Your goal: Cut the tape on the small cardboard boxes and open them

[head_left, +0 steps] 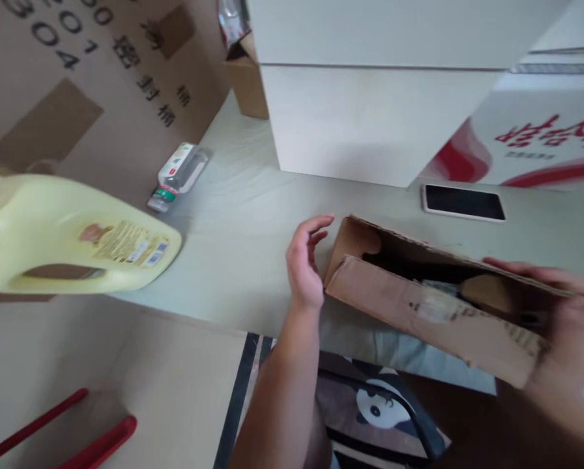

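Note:
A long, narrow cardboard box (390, 293) with an open top sits tilted near the table's front edge. Something dark, a tan piece and a clear plastic bit show inside it, too shadowed to name. At its left end is my left hand (307, 260), fingers apart and slightly bent, holding nothing; whether the palm touches the box I cannot tell. My right hand (573, 326), blurred, grips the box's right end, with fingers along the far wall and the thumb side over the near wall.
Behind the box stand a large white box (360, 124), a red-and-white carton (531, 140) and a phone (463, 202) lying flat. To the left are a yellow jug (67, 228), a clear bottle (179, 176) and a big carton (140, 58). Red handles (101, 446) show lower left.

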Demonstrator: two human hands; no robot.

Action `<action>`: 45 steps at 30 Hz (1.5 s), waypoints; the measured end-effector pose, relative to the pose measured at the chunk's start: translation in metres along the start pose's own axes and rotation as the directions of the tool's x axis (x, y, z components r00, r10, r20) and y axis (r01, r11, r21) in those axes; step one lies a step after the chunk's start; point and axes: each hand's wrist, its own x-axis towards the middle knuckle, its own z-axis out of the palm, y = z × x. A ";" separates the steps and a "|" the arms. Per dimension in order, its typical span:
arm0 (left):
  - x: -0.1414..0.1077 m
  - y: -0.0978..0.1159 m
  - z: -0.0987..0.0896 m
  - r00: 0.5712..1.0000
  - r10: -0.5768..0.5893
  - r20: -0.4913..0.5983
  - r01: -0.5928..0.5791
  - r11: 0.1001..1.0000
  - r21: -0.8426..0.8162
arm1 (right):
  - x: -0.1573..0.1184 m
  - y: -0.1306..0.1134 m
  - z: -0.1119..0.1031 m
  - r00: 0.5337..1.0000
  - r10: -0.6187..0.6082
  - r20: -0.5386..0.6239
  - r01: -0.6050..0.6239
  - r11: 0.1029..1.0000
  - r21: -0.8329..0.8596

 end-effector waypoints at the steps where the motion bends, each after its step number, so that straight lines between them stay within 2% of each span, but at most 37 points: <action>1: 0.001 -0.002 0.005 1.000 -0.017 -0.024 0.017 1.000 -0.015 | 0.001 0.001 -0.003 1.000 0.001 -0.010 0.000 1.000 0.031; 5: 0.006 -0.008 0.020 0.990 -0.030 -0.136 0.027 0.999 -0.020 | 0.011 0.007 -0.014 0.993 -0.039 0.115 0.026 0.994 0.107; 9: 0.005 -0.002 0.030 0.950 0.079 -0.302 -0.057 0.995 0.081 | 0.016 0.019 -0.024 0.975 -0.089 0.205 0.066 0.991 0.116; 11: -0.001 0.009 0.036 0.937 0.122 -0.329 -0.081 0.988 0.134 | 0.017 0.023 -0.026 0.965 -0.114 0.237 0.089 0.990 0.113; 12: -0.006 0.015 0.039 0.943 0.152 -0.297 -0.102 0.979 0.176 | 0.016 0.024 -0.027 0.960 -0.122 0.253 0.096 0.989 0.113; 13: -0.010 0.021 0.042 0.941 0.245 -0.232 -0.187 0.951 0.245 | 0.016 0.024 -0.026 0.955 -0.128 0.267 0.101 0.988 0.113; 15: -0.017 0.028 0.043 0.921 0.387 0.048 -0.373 0.835 0.405 | 0.015 0.024 -0.026 0.951 -0.122 0.285 0.093 0.989 0.112; 17: -0.020 0.027 0.038 0.875 0.351 0.334 -0.481 0.707 0.517 | 0.015 0.023 -0.026 0.949 -0.111 0.295 0.082 0.991 0.109; 18: -0.019 0.023 0.034 0.858 0.313 0.408 -0.503 0.670 0.546 | 0.015 0.022 -0.026 0.949 -0.108 0.295 0.079 0.991 0.108; 19: -0.018 0.019 0.028 0.852 0.308 0.423 -0.509 0.675 0.534 | 0.014 0.022 -0.026 0.950 -0.108 0.292 0.079 0.991 0.108; 21: -0.014 0.009 0.017 0.873 0.341 0.349 -0.475 0.756 0.450 | 0.013 0.023 -0.025 0.952 -0.115 0.283 0.087 0.990 0.110; 24: -0.010 -0.001 0.006 0.885 0.370 0.284 -0.457 0.811 0.365 | 0.011 0.023 -0.022 0.953 -0.135 0.273 0.105 0.987 0.122; 28: -0.007 -0.006 0.008 0.900 0.338 0.274 -0.423 0.830 0.365 | 0.006 0.022 -0.012 0.960 -0.148 0.237 0.124 0.986 0.112; 33: -0.003 -0.005 0.012 0.932 0.304 0.198 -0.359 0.849 0.386 | 0.006 0.023 -0.002 0.968 -0.158 0.196 0.140 0.985 0.102; 39: -0.002 -0.003 0.000 0.936 0.254 0.246 -0.338 0.844 0.416 | 0.007 0.026 0.001 0.974 -0.148 0.170 0.135 0.987 0.086; 45: -0.003 -0.003 0.000 0.940 0.237 0.245 -0.324 0.844 0.428 | 0.006 0.025 0.001 0.973 -0.154 0.172 0.138 0.985 0.105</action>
